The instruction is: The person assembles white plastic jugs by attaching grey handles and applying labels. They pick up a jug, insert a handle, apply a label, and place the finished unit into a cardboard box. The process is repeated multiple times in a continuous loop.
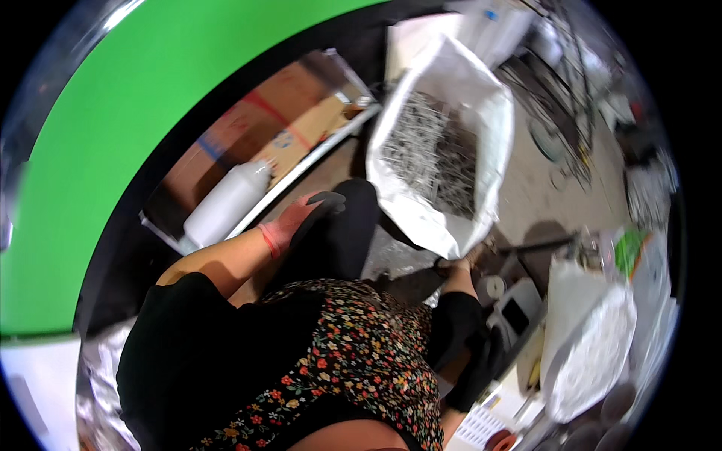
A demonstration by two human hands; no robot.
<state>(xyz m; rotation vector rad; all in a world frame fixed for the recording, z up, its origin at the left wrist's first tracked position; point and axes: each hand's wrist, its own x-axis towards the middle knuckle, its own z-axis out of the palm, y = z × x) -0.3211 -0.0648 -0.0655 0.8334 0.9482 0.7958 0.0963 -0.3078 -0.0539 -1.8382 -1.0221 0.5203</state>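
Observation:
My left hand [301, 214], in a pink glove with dark grey fingertips, lies on my black-clad left knee [350, 218] with nothing in it. My right hand [474, 257] is down beside the lower corner of a large white sack [492, 150]; its fingers are too dim and partly hidden to make out. The sack stands with its mouth wide, holding a heap of thin grey pieces [417, 143]. I cannot tell whether my right hand touches the sack.
A green tabletop [150, 98] curves along the left. Under it, a shelf [301, 169] holds a white bottle [228, 203] and cardboard boxes [256, 113]. On the right are a grey device with a dark screen [517, 314] and another white sack [583, 338]. Cables [579, 135] lie on the floor beyond.

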